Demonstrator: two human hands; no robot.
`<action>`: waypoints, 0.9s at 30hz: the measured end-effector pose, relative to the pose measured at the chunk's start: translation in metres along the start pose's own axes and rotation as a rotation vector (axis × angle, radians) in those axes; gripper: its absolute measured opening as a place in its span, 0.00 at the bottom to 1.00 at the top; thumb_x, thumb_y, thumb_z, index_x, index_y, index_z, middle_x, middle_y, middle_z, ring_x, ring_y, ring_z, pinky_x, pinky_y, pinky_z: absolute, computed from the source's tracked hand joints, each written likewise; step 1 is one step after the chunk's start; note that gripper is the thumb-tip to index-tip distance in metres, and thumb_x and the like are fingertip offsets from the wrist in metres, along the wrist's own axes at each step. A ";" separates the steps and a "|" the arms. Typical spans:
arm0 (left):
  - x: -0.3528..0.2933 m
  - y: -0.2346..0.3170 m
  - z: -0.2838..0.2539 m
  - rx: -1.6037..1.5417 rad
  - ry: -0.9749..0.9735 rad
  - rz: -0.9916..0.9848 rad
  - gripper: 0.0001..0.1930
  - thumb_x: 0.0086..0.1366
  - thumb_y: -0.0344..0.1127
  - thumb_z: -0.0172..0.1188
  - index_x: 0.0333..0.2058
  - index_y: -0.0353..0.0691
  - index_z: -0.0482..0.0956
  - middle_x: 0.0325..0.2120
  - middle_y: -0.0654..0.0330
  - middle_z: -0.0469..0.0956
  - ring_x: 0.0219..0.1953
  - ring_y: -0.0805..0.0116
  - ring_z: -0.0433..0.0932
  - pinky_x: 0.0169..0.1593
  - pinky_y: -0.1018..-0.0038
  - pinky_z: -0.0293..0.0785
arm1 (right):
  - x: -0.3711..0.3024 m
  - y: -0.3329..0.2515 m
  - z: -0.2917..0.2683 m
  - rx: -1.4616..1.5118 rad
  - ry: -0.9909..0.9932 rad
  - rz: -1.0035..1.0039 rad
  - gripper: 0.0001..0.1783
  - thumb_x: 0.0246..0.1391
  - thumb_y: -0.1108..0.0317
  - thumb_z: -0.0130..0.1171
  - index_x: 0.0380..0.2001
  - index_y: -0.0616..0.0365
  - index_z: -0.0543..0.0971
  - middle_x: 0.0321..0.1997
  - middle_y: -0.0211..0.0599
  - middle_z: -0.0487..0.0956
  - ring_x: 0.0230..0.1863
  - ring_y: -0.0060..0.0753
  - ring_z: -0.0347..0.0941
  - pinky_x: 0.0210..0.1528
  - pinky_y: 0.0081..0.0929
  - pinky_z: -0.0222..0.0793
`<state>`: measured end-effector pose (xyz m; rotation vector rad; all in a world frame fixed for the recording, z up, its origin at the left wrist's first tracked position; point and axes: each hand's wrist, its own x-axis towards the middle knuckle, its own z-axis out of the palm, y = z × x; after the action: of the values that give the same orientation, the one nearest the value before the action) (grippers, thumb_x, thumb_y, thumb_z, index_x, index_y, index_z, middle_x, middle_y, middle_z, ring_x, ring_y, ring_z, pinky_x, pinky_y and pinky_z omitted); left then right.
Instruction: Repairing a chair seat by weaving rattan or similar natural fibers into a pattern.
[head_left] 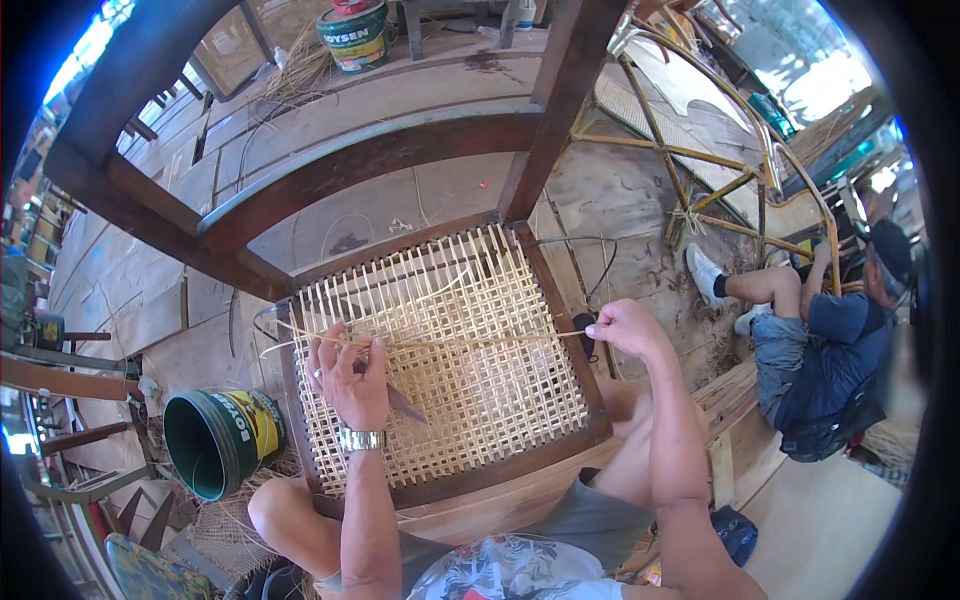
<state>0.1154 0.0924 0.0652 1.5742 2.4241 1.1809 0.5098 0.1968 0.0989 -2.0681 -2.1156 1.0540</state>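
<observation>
A dark wooden chair frame (370, 160) stands before me, its seat an open lattice of pale woven cane (470, 400). My right hand (630, 328), closed in a pinch, holds one end of a thin cane strand (490, 340) beyond the seat's right rail. The strand runs nearly straight across the weave to my left hand (350, 378), whose thumb and fingers are closed on it near the left rail. Out from under my left palm sticks a pointed metal blade (405, 404); its other end is hidden. Loose strand ends curl left of that hand.
A dark green bucket (212, 445) lies tipped left of the chair; another bucket (353, 38) stands at the back. A bare chair frame of poles (700, 150) is at the right, near a seated person (820, 330). Loose cane strips (300, 65) lie on the floor.
</observation>
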 end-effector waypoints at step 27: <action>0.151 -0.236 -0.343 -1.027 0.115 -0.507 0.13 0.65 0.30 0.65 0.47 0.43 0.75 0.42 0.58 0.82 0.37 0.64 0.85 0.36 0.73 0.81 | -0.016 0.037 -0.031 0.221 -0.048 -0.188 0.06 0.52 0.70 0.63 0.26 0.62 0.80 0.21 0.24 0.75 0.23 0.16 0.68 0.27 0.19 0.62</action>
<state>-0.2777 -0.0350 0.2246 0.5612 1.5620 1.9089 0.5581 0.1927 0.1134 -1.7268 -2.0575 1.2547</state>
